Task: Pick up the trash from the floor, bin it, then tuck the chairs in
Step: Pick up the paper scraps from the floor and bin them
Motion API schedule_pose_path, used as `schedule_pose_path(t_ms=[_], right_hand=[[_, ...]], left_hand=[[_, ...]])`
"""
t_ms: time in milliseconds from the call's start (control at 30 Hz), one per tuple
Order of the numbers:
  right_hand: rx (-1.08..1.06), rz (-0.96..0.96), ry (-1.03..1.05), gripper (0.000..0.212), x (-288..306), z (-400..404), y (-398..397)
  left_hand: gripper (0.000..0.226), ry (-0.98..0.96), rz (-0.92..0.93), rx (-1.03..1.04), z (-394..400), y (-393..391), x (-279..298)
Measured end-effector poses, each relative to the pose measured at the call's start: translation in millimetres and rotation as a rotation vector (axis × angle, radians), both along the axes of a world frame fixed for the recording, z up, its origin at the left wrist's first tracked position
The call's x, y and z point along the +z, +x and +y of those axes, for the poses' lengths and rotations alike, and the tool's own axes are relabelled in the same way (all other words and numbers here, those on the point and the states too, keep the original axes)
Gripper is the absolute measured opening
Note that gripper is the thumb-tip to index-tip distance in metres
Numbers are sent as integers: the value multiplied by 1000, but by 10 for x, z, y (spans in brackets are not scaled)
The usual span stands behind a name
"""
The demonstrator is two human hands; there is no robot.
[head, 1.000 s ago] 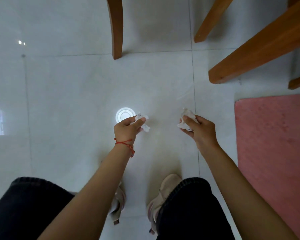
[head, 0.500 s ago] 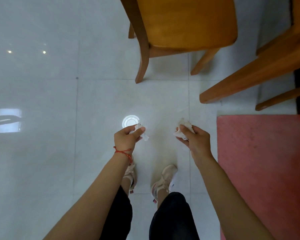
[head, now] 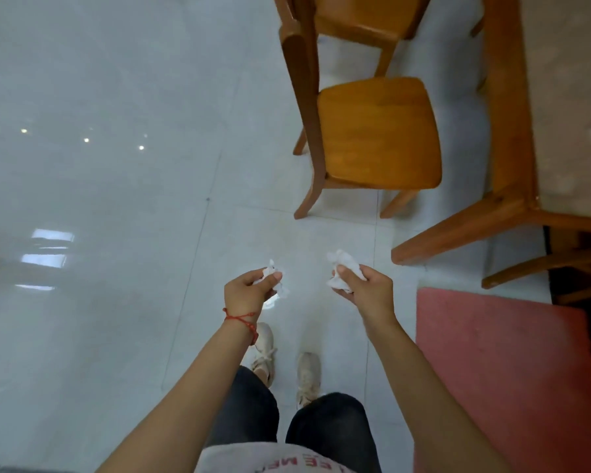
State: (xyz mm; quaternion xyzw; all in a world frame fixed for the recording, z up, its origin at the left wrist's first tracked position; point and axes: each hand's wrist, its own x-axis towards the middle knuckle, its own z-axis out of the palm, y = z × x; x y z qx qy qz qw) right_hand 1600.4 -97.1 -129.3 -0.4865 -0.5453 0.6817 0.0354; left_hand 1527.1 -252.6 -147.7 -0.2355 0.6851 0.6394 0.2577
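A person's left hand (head: 249,290), a red string bracelet (head: 241,319) at its wrist, pinched a small crumpled scrap of white tissue (head: 273,278) between thumb and fingers, held in the air above the glossy pale grey tiled floor (head: 99,199). The right hand (head: 367,288) gripped a larger wad of crumpled white tissue (head: 342,272), fingers curled round it, at about the same height and well apart from the left. Below them stood the person's pale sneakers (head: 308,373) and dark trousers (head: 325,425). Beyond the hands, a wooden chair with an orange-brown seat (head: 377,134) stood pulled out from a wooden table with a speckled beige top (head: 567,107) along the right edge of the floor, with a second wooden chair (head: 362,15) behind it. A pink-red mat (head: 512,370) lay on the floor by the person's right arm, near the table's slanted leg (head: 458,230).
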Motion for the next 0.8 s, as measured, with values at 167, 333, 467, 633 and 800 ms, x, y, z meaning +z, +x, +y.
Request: schedule_pose_path(t_ms=[167,333,467,633,800], right_hand=[[128,20,-21,8,160,-197,-58],[289,1,-37,25,172,-418,-168],[435,-2,-16,33,176,-623,-302],[638,-4,43,51,192,-1071,-561],[797,-25,38,47,160,-1679,-864]], left_hand=[[12,-13,33,148,-268,93,200],[16,-1,38,347,-621,230,258],[15,-10,41,472,-915,291,310],[16,4,55,644,-1432,329,329],[21,19,55,811,-1973,288,313]])
